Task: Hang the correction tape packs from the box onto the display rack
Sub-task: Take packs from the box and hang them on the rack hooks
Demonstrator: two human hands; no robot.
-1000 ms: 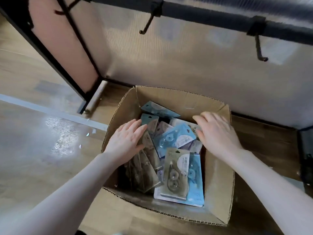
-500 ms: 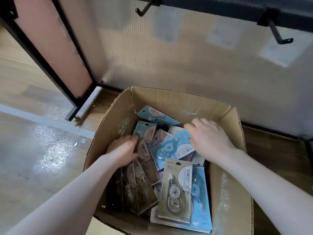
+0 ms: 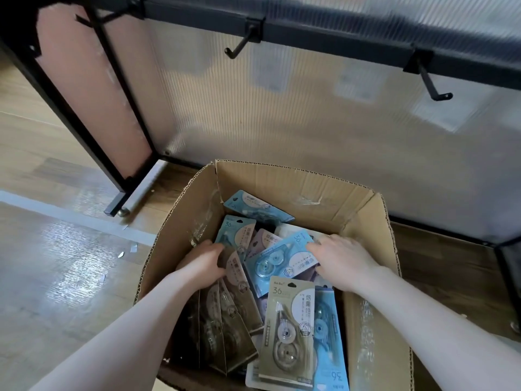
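Observation:
An open cardboard box (image 3: 296, 179) on the floor holds several correction tape packs. A blue pack (image 3: 277, 262) lies tilted on top in the middle. An olive pack (image 3: 290, 325) lies at the front, and brown packs (image 3: 228, 317) stand on edge at the left. My left hand (image 3: 203, 263) is inside the box with its fingers curled at the top of the brown packs; its grip is hidden. My right hand (image 3: 342, 262) has fingers over the blue pack's right edge and the thumb under it. Above, the black rack bar (image 3: 338, 38) carries two bare hooks (image 3: 239, 49) (image 3: 434, 86).
A ribbed translucent panel (image 3: 282, 114) backs the rack right behind the box. A black rack leg with a foot (image 3: 118, 204) stands on the wooden floor at the left. Small paper scraps (image 3: 127, 249) lie on the floor near the box. A dark frame (image 3: 507, 266) stands at the right edge.
Both hands have dropped deeper into the box. The left went from resting flat to curling at the brown packs. The right slid onto the blue pack's edge. The view tilted up slightly.

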